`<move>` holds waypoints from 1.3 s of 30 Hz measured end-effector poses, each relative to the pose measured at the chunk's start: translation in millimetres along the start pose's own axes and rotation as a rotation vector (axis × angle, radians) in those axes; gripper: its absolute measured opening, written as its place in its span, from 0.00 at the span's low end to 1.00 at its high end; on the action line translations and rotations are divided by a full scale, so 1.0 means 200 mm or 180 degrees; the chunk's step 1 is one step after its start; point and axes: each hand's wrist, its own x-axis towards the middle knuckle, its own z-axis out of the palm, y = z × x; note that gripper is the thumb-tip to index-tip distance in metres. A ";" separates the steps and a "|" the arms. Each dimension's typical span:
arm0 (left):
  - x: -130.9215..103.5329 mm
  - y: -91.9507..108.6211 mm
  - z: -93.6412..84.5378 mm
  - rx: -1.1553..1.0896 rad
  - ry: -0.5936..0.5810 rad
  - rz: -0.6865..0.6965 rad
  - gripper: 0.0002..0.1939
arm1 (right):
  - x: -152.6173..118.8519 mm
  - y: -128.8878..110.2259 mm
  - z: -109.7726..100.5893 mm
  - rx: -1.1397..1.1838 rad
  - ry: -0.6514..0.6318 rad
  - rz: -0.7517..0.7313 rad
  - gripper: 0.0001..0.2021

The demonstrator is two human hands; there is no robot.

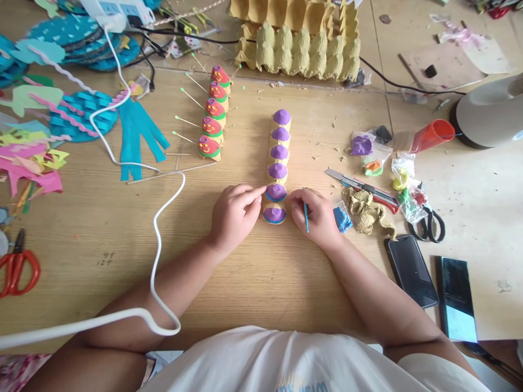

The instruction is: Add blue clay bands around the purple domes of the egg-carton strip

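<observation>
My left hand (pixel 236 214), half open, index fingertip at the purple-capped carton row (pixel 278 170), and my right hand (pixel 318 214), closed on a thin blue stick (pixel 306 215), flank its near end, long axis pointing away.

From where I'm standing, two bare forearms (pixel 174 286) reach out from the white-shirted torso (pixel 253 362), slanting towards each other. Ahead of it, the bare left hand (pixel 236 215) stretches its index finger (pixel 251 195) inward, thumb apart; the bare right hand (pixel 321 219) faces it, fingers (pixel 300 195) bent and gathered in.
</observation>
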 end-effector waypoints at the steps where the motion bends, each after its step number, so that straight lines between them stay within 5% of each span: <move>1: 0.00 0.00 0.00 0.0017 0.0006 0.0009 0.16 | 0.00 0.00 0.00 -0.0012 -0.0011 -0.0011 0.09; 19: 0.01 -0.02 0.01 -0.0177 0.0084 0.0001 0.15 | 0.00 0.03 0.01 0.0010 0.0256 -0.0155 0.10; 39: 0.00 0.00 0.00 -0.0114 0.0015 0.0001 0.13 | 0.02 0.01 0.02 -0.0224 0.0105 0.0019 0.10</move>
